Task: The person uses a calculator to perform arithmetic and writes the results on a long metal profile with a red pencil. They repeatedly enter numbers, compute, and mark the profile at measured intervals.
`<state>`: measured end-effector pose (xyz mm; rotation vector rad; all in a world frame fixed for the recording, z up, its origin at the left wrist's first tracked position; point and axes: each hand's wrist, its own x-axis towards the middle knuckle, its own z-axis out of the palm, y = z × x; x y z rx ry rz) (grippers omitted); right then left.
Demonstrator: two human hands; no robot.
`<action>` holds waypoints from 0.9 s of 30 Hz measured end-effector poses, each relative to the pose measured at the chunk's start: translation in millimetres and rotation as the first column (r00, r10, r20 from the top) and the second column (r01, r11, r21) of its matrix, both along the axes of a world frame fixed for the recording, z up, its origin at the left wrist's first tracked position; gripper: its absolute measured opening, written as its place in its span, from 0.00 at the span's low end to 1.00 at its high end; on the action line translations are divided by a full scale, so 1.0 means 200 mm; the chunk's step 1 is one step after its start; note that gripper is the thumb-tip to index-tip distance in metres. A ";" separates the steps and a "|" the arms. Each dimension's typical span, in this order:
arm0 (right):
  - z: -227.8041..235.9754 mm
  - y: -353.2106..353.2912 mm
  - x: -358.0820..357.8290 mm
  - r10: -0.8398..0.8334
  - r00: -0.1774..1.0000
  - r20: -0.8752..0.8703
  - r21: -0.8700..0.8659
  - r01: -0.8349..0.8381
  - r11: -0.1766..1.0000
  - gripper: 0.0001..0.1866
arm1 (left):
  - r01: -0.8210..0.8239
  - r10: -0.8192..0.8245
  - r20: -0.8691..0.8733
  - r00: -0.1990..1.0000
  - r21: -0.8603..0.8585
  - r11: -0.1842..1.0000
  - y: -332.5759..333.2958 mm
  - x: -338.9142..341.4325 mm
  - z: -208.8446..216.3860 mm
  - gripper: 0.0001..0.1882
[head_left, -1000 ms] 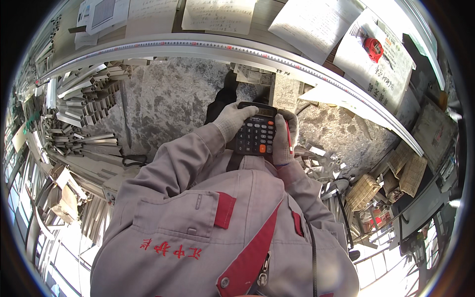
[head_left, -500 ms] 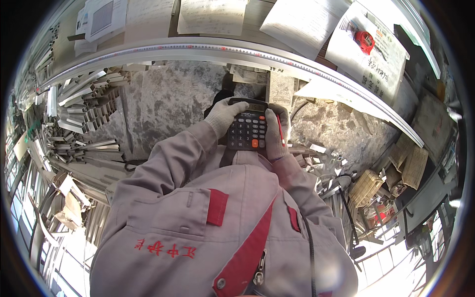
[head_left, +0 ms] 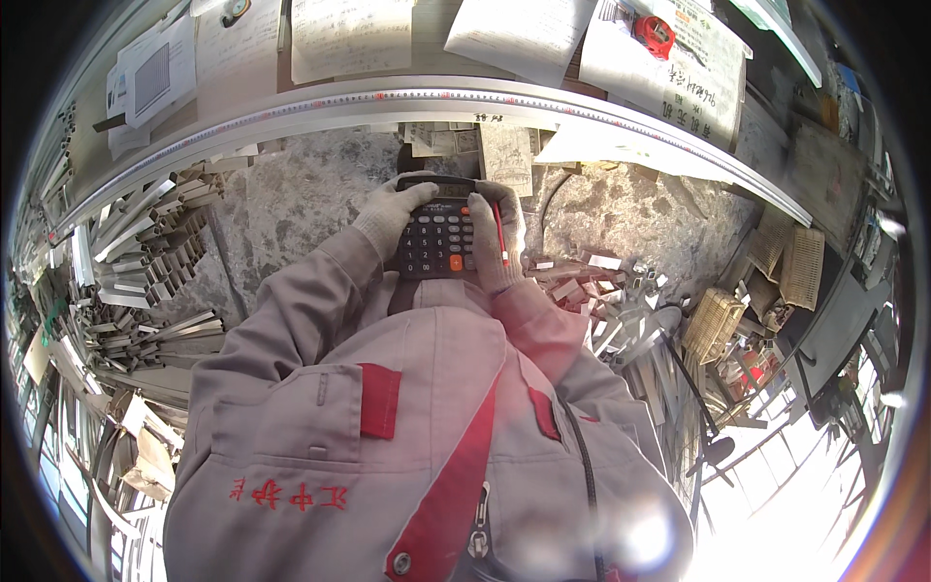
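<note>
A black calculator (head_left: 427, 238) with grey and orange keys is held upright before my chest. My left hand (head_left: 393, 215), in a pale glove, grips its left edge, with the thumb lying across the upper left corner by the display. Its right edge is in my gloved right hand (head_left: 497, 233), whose thumb rests near the upper right keys. A thin red pen (head_left: 500, 231) is tucked along the right hand's fingers. The fingers behind the calculator are hidden.
A long measuring tape strip (head_left: 427, 95) runs along the bench edge ahead. Written sheets (head_left: 351, 44) and a red tape measure (head_left: 654, 36) lie beyond it. Cut metal profiles (head_left: 160, 238) are stacked at left. Metal scraps (head_left: 592, 291) and a wicker basket (head_left: 716, 323) sit at right.
The view has shifted, so the calculator, both hands and the bench appear further left. Both hands keep their hold on the calculator. A small round dial now shows at the upper left.
</note>
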<state>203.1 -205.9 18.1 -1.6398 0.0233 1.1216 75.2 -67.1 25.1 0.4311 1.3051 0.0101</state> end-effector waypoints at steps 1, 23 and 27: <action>0.01 0.00 -0.01 0.016 0.999 0.031 0.006 -0.016 1.000 0.14 | 0.010 -0.010 -0.002 1.000 -0.007 1.000 0.00 -0.01 0.00 0.15; 0.19 -0.10 0.13 0.040 0.993 0.112 0.130 -0.054 0.990 0.15 | -0.086 0.061 0.146 0.987 0.172 0.981 0.30 -0.15 0.20 0.15; 0.32 -0.07 0.10 0.053 0.983 0.178 0.244 -0.096 0.965 0.13 | -0.090 0.072 0.085 0.994 0.235 0.968 0.36 -0.14 0.28 0.17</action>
